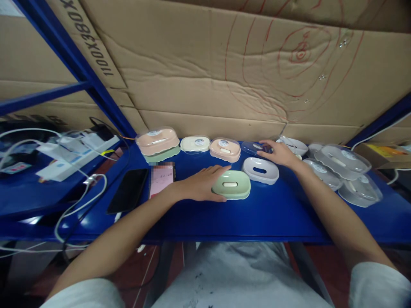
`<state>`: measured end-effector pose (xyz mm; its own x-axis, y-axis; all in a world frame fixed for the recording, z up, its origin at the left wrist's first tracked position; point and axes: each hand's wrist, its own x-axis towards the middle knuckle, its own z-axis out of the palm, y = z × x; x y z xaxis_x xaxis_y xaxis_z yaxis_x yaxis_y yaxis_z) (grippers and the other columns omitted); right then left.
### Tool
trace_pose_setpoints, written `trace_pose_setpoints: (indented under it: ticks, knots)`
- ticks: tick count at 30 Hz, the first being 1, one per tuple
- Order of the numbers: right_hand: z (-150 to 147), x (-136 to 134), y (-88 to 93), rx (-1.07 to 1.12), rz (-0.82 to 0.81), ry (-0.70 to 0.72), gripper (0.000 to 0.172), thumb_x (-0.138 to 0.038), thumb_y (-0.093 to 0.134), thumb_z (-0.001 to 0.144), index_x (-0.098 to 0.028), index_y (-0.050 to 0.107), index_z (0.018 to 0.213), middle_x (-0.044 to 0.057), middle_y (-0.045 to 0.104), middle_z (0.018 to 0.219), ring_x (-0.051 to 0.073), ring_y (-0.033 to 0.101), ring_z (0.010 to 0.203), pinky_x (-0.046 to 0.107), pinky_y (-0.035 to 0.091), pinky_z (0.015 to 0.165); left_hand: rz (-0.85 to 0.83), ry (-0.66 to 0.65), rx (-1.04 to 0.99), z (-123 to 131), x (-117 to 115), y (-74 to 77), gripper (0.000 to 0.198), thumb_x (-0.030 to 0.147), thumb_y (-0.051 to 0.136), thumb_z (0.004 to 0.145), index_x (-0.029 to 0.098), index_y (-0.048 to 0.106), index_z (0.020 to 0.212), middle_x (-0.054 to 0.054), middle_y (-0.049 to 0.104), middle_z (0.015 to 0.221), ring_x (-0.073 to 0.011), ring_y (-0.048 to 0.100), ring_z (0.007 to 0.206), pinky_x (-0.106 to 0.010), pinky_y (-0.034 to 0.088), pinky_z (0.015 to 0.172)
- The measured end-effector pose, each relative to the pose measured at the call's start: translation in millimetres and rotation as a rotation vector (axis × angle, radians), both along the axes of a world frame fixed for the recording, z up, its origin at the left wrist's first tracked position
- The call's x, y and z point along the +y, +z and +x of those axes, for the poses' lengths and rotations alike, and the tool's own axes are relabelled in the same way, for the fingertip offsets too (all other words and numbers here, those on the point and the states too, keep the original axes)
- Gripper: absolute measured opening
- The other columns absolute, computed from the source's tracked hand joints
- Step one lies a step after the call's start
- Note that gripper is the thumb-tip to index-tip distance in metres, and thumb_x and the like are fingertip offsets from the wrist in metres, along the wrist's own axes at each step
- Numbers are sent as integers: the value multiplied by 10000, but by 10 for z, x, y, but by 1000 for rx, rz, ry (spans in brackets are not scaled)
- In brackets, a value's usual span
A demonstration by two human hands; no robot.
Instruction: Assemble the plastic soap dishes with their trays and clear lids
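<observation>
While the left hand (205, 184) grips the green dish (240, 177) on the bench (192, 218) by its left end, the right hand (278, 153) touches a clear lid (251, 148), grip unclear. Dish probably light, stiff, slippery; lid likely brittle; best held by opposite edges.

A creased brown cardboard wall (176, 55), marked with red rings (301, 54) toward the right, rises beyond a glossy blue tabletop (199, 220). Slanting blue metal posts (107, 105) stand left and right; near, below, lies a reddish tiled floor (141, 271) with pale joints.
</observation>
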<state>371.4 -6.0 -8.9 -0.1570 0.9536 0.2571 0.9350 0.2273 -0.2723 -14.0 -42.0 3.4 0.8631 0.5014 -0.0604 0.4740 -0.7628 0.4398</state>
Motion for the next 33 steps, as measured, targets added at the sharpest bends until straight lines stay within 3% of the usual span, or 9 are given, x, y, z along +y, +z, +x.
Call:
trace_pose_setpoints:
  ticks: [4,9,12,15,20,24,29,33]
  knots:
    - [-3,-88,74,48,-44,24,586,-644,604,972,-235,677,1386,109,776,1262,318,741,1128,465,571,1009,-41,55,-6,12,45,-45,1160,681,754,874,218,114,1723,-223,266,1751,-447,272,1611,-589,257,1280]
    - [-26,-55,48,48,-92,35,521,-663,767,822,-221,746,1096,120,775,1202,333,729,1088,467,569,984,-47,57,-29,17,53,-53,1136,657,777,860,233,165,1719,-210,322,1732,-450,320,1593,-602,283,1269]
    - [-35,-25,17,63,-111,12,450,-663,660,912,-235,744,1023,88,794,1130,291,743,1029,425,570,954,-44,50,-42,12,60,-63,1132,676,770,857,241,176,1717,-214,331,1726,-464,328,1585,-629,299,1253]
    - [-46,35,-3,48,-107,-30,485,-649,521,1002,-229,751,1080,103,794,1165,297,740,1068,435,558,980,-36,39,-51,12,66,-69,1126,684,756,867,245,166,1719,-216,334,1722,-464,329,1582,-646,298,1249]
    - [-89,272,-31,-18,-168,-9,614,-616,717,886,-215,685,1349,135,749,1334,358,722,1188,477,569,1021,-51,31,-36,19,70,-56,1142,673,771,863,251,148,1723,-210,313,1735,-447,314,1596,-663,274,1262]
    - [-73,368,-47,-50,-204,30,727,-648,706,883,-198,632,1449,157,746,1339,402,722,1199,539,573,1034,-79,46,-83,11,76,-61,1199,695,797,824,277,127,1727,-197,291,1753,-463,287,1609,-680,269,1266]
    - [54,231,-37,-46,-215,174,712,-581,638,942,-233,556,1558,104,578,1590,332,577,1441,470,450,1228,-129,28,-122,5,82,-72,1271,634,838,810,218,69,1733,-216,204,1777,-408,235,1643,-586,247,1314]
    - [196,33,-59,-35,-230,242,783,-564,678,904,-224,526,1592,132,499,1650,353,483,1520,515,405,1258,-177,21,-156,-4,89,-64,1300,617,861,789,235,55,1735,-189,183,1789,-382,218,1654,-549,239,1330]
